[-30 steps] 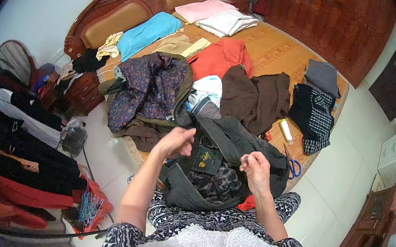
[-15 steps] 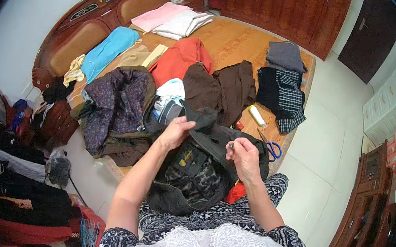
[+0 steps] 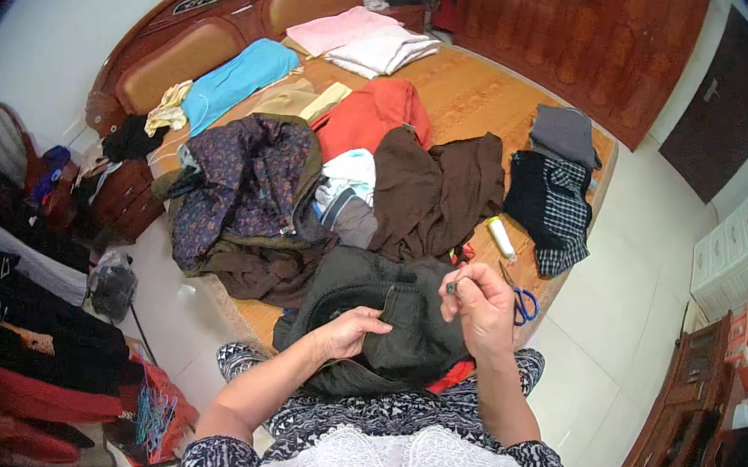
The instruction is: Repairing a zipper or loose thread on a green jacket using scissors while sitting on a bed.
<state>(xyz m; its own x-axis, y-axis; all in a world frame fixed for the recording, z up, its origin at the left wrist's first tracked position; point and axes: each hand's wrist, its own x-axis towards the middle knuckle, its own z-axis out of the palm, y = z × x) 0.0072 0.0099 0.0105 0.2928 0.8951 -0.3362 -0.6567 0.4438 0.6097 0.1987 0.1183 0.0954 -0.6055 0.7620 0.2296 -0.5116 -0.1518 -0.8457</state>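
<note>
A dark jacket-like garment [image 3: 422, 334] lies across my lap and the bed's near edge, with a seam or zip line running down it. My left hand [image 3: 350, 332] grips the edge of that garment, thumb on top. Raised above its right side, my right hand [image 3: 483, 307] pinches a small dark object [image 3: 452, 288], too small to name. Blue-handled scissors [image 3: 525, 305] lie just right of this hand, partly hidden by it. Beyond the hand is a white tube [image 3: 501, 238]. A bit of red cloth [image 3: 452, 376] shows under the garment.
On the bed are a purple patterned jacket [image 3: 249, 179], brown clothing [image 3: 441, 190], a red garment [image 3: 375, 120], a blue cloth [image 3: 241, 84] and dark folded checked clothes [image 3: 552, 210]. More clothes [image 3: 36, 359] are heaped at the left. A wooden cabinet [image 3: 667, 414] stands at the right.
My left hand has moved down and slightly right, and the garment is turned so its patterned lining no longer shows. My right hand keeps its pinch, shifted slightly right. The whole view has shifted.
</note>
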